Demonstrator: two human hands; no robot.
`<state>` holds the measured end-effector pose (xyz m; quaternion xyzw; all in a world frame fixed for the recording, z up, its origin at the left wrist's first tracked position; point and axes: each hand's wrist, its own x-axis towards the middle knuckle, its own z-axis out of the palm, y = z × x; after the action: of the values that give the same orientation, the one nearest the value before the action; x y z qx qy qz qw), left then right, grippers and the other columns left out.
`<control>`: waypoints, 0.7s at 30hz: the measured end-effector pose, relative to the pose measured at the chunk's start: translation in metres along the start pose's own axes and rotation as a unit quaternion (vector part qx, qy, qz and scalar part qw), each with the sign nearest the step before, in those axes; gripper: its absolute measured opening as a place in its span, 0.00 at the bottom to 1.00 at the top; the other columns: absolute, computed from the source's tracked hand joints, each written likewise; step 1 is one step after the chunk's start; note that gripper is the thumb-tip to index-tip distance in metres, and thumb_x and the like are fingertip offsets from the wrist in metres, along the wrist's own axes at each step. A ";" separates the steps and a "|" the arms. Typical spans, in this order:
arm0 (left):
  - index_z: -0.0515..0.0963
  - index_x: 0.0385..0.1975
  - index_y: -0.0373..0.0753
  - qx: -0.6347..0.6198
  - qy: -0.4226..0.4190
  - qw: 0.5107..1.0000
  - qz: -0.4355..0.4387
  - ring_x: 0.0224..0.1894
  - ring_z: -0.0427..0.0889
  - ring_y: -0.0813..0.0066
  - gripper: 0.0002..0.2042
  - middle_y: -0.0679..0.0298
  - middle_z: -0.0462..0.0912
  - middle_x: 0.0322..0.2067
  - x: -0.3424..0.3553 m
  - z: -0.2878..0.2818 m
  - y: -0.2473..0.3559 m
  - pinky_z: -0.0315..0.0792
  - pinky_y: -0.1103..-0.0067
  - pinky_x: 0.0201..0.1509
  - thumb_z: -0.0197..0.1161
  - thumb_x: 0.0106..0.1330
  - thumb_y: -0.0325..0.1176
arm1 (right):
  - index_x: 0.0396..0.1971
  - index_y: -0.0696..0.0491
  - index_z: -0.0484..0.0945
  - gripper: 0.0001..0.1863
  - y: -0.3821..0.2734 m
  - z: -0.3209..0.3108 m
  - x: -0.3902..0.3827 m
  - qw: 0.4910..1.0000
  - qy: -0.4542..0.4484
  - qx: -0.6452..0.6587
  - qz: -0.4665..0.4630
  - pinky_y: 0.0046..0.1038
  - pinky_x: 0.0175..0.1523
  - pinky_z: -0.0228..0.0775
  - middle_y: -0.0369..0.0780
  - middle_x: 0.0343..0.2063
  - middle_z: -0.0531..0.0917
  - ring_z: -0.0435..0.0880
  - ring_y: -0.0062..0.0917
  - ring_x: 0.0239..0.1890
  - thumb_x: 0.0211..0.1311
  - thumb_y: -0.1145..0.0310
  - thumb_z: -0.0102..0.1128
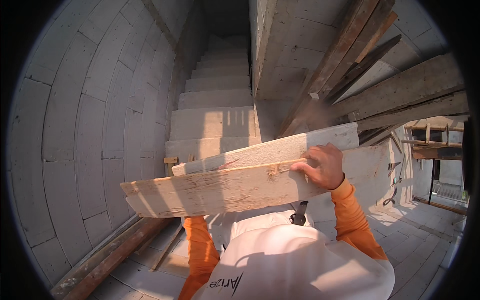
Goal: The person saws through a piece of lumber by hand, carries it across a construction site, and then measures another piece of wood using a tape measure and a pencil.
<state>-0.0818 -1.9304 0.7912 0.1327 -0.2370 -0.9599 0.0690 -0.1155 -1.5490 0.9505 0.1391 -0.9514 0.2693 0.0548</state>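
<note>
2 rough wooden boards [235, 180] lie stacked flat across the chest, carried level before a bare concrete staircase [215, 100] that climbs between block walls [85, 125], with more planks [350, 65] leaning at upper right. Right hand [322, 165] grips the stack's top edge, fingers curled tight over it; the left hand is hidden beneath the boards, so its fingers cannot be told.

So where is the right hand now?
The right hand is right of centre in the head view, its grip over the top edge of the boards, before the stairs.
</note>
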 end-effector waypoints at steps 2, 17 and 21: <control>0.55 0.70 0.41 -0.018 -0.045 0.998 -0.033 0.67 0.64 0.41 0.37 0.41 0.57 0.68 0.005 0.018 -0.025 0.66 0.42 0.64 0.51 0.70 0.62 | 0.19 0.51 0.84 0.23 0.017 -0.015 -0.015 0.999 0.036 -0.005 0.006 0.26 0.32 0.61 0.34 0.18 0.83 0.77 0.26 0.19 0.47 0.44 0.76; 0.62 0.69 0.46 -0.093 -0.224 0.951 -0.190 0.68 0.65 0.39 0.36 0.35 0.64 0.65 0.009 0.110 -0.150 0.62 0.39 0.67 0.52 0.67 0.63 | 0.21 0.48 0.84 0.19 0.120 -0.087 -0.111 0.987 0.141 0.015 0.072 0.29 0.33 0.57 0.33 0.20 0.83 0.75 0.27 0.22 0.43 0.48 0.78; 0.64 0.68 0.47 -0.025 -0.160 0.973 -0.163 0.68 0.65 0.38 0.36 0.33 0.65 0.63 0.012 0.097 -0.147 0.62 0.38 0.67 0.53 0.66 0.64 | 0.21 0.49 0.85 0.18 0.124 -0.100 -0.122 0.981 0.169 0.035 0.090 0.27 0.31 0.55 0.32 0.19 0.83 0.73 0.23 0.20 0.42 0.51 0.80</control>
<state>-0.1319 -1.7614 0.8018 0.0124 -0.1961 -0.9727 -0.1235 -0.0321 -1.3665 0.9520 0.0075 -0.9271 0.3257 0.1855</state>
